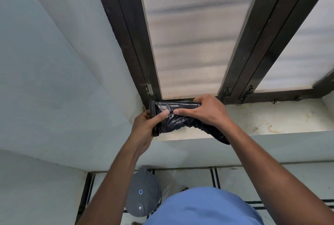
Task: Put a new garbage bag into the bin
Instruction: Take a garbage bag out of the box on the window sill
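A black roll of garbage bags (173, 119) is held above the window sill (271, 118). My left hand (144, 125) grips the roll's left end, thumb across its front. My right hand (207, 110) covers the right part, fingers pinching the crinkled plastic. A loose black bag end (216, 134) hangs down to the right under my right wrist. On the floor below stands the grey bin (142, 192) with its domed lid shut, partly hidden by my left forearm.
A dark-framed window with frosted panes (189, 43) rises behind the sill. A pale wall (54, 80) closes in on the left. Tiled floor with dark lines (215, 177) lies beneath, and my blue shirt (202, 208) fills the bottom.
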Demonstrator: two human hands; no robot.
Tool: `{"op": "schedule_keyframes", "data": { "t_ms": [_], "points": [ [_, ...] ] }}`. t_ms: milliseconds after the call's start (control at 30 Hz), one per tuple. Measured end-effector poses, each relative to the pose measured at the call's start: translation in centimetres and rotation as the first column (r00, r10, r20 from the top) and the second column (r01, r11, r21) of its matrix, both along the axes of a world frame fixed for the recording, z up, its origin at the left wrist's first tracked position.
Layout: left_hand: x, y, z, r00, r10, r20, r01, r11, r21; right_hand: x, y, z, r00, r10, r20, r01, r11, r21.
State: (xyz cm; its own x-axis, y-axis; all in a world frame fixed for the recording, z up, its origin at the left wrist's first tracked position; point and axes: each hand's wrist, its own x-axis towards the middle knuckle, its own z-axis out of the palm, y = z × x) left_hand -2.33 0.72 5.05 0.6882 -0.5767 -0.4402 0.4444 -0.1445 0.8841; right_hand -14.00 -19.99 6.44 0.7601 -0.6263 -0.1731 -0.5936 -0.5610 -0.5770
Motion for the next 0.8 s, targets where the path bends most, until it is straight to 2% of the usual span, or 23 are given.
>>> {"op": "schedule_keyframes", "data": {
  "t_ms": [67, 133, 267, 400, 467, 533, 600, 633, 800],
  "points": [
    [0.4, 0.2, -0.3, 0.999, 0.048, 0.009, -0.049, 0.999, 0.005, 0.2, 0.0, -0.1, 1.000, -0.021, 0.010, 0.021, 1.000, -0.003],
    [1.0, 0.5, -0.3, 0.995, 0.090, -0.048, -0.091, 0.995, -0.032, 0.1, -0.4, 0.0, 0.997, -0.070, 0.016, 0.071, 0.997, -0.026],
    [1.8, 0.9, -0.2, 0.996, 0.063, -0.069, -0.067, 0.996, -0.052, -0.2, -0.6, 0.1, 0.997, -0.076, -0.025, 0.072, 0.991, -0.116],
    [1.9, 0.7, 0.0, 0.999, 0.037, -0.012, -0.037, 0.999, -0.014, 0.9, 0.0, 0.2, 0.992, 0.006, -0.123, -0.041, 0.958, -0.282],
    [1.6, 0.3, 0.2, 1.000, 0.022, -0.013, -0.022, 0.999, -0.025, 1.8, 0.7, 1.1, 0.989, 0.121, -0.084, -0.135, 0.970, -0.200],
    [1.5, -0.1, 0.3, 1.000, -0.031, 0.004, 0.031, 0.998, -0.048, 2.8, 1.8, 2.3, 0.973, 0.232, 0.017, -0.232, 0.972, 0.043],
    [1.8, -0.4, 0.6, 0.996, -0.086, 0.007, 0.086, 0.992, -0.087, 3.7, 2.4, 2.5, 0.960, 0.245, 0.133, -0.276, 0.904, 0.326],
    [1.9, -0.4, 0.9, 0.994, -0.106, -0.004, 0.105, 0.989, -0.107, 4.1, 2.5, 2.3, 0.960, 0.223, 0.171, -0.275, 0.868, 0.413],
    [2.8, -0.4, 1.0, 0.994, -0.064, -0.090, 0.052, 0.990, -0.131, 4.5, 1.9, 0.9, 0.953, 0.120, 0.280, -0.235, 0.874, 0.425]
  ]
}}
